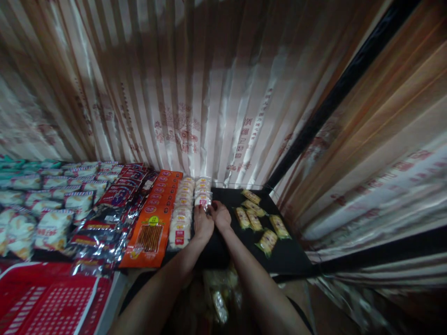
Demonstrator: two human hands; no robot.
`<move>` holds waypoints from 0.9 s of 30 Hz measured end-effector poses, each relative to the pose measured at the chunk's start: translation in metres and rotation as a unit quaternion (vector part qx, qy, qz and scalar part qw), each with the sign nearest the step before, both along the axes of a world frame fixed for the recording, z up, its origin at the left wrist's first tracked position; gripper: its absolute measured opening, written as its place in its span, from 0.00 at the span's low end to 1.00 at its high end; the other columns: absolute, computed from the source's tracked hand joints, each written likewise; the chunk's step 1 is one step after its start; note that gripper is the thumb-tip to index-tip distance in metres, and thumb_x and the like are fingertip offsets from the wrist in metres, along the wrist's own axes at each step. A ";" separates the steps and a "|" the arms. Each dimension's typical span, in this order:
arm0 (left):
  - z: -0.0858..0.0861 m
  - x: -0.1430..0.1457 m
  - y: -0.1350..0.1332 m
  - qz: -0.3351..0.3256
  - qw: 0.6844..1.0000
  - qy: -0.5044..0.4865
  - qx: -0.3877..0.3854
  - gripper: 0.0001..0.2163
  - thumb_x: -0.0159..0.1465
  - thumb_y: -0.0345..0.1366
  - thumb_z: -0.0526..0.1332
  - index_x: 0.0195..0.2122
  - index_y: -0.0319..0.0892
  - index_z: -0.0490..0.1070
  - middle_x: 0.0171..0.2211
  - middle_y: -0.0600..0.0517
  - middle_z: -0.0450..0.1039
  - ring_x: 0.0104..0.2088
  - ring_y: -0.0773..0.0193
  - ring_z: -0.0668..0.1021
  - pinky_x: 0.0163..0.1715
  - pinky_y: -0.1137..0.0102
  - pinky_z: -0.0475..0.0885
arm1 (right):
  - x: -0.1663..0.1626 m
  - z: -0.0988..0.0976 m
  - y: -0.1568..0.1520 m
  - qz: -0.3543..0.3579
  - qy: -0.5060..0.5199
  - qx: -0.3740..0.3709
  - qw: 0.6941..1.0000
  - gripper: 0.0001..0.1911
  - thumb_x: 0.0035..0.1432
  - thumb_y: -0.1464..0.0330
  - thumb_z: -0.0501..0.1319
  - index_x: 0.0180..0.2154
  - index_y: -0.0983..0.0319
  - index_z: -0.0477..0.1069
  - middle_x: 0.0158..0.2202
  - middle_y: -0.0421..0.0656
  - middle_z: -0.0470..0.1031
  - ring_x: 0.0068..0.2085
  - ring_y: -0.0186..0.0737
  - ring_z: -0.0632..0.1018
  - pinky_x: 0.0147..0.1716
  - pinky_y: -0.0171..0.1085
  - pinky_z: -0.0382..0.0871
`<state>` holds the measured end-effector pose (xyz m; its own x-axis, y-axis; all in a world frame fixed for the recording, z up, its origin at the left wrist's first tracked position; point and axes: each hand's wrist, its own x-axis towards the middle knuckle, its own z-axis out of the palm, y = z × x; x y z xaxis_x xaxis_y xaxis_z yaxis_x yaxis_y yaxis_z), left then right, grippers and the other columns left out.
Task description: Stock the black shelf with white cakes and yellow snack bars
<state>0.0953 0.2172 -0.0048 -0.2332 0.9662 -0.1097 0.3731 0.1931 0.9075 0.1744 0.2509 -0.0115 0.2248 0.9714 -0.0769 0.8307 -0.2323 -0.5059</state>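
Two bare hands meet at the back of a black-covered table [293, 260], both set on the nearest clear-wrapped pack of pale round crackers with a red label [203, 199]. That pack lies at the front end of a short row of like packs [202, 185] running toward the striped, glossy curtain [195, 93] behind the table. The left hand [203, 222] lies palm down with its fingers curled onto the pack's near edge; the right hand [220, 215] pinches the pack's right corner, fingers bent. Whether either hand has the pack lifted or only pressed to the cloth cannot be told from this view.

Just left of the hands runs a longer row of similar white cracker packs [181, 214], and beside that a line of flat orange packets [153, 223] showing brown sticks. Further left lie dark silver-and-red foil bags [115, 204] and white snack bags with yellow print [52, 223]. A red plastic crate [52, 298] sits at the lower left. To the right of the hands, well apart from them, small yellow-wrapped biscuits [258, 218] lie scattered on the black cloth.
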 end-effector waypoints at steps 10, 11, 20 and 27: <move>0.006 -0.008 -0.056 -0.050 0.999 0.006 0.002 0.16 0.55 0.26 0.54 0.44 0.39 0.70 0.45 0.42 0.72 0.47 0.57 0.73 0.50 0.66 0.64 | -0.006 0.004 -0.066 0.040 0.052 0.033 0.997 0.15 0.57 0.71 0.53 0.45 0.63 0.71 0.43 0.46 0.75 0.41 0.36 0.75 0.41 0.30 0.65; 0.005 -0.010 -0.065 -0.055 0.998 0.005 0.010 0.16 0.54 0.25 0.54 0.44 0.39 0.70 0.44 0.43 0.73 0.46 0.57 0.73 0.49 0.66 0.65 | -0.007 0.003 -0.074 0.047 0.057 0.041 0.996 0.15 0.56 0.72 0.53 0.45 0.63 0.71 0.42 0.46 0.75 0.41 0.36 0.75 0.42 0.30 0.65; 0.000 -0.029 -0.145 -0.066 0.994 0.018 0.090 0.23 0.51 0.21 0.48 0.46 0.39 0.69 0.48 0.46 0.71 0.50 0.62 0.71 0.54 0.66 0.63 | -0.022 -0.001 -0.145 0.089 0.143 0.109 0.980 0.16 0.55 0.74 0.49 0.41 0.64 0.73 0.41 0.47 0.76 0.40 0.37 0.75 0.43 0.35 0.67; -0.027 -0.056 -0.205 -0.138 0.983 0.057 0.108 0.20 0.55 0.28 0.48 0.47 0.36 0.68 0.49 0.44 0.71 0.51 0.61 0.71 0.54 0.64 0.64 | -0.032 -0.031 -0.203 0.126 0.183 0.060 0.973 0.17 0.53 0.74 0.49 0.40 0.62 0.73 0.39 0.46 0.77 0.40 0.38 0.75 0.43 0.36 0.67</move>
<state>0.0390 0.0120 -0.0322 0.0431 0.9923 0.1164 0.4851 -0.1226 0.8658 0.1424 0.0481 -0.0427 -0.0419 0.9991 0.0100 0.6125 0.0336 -0.7897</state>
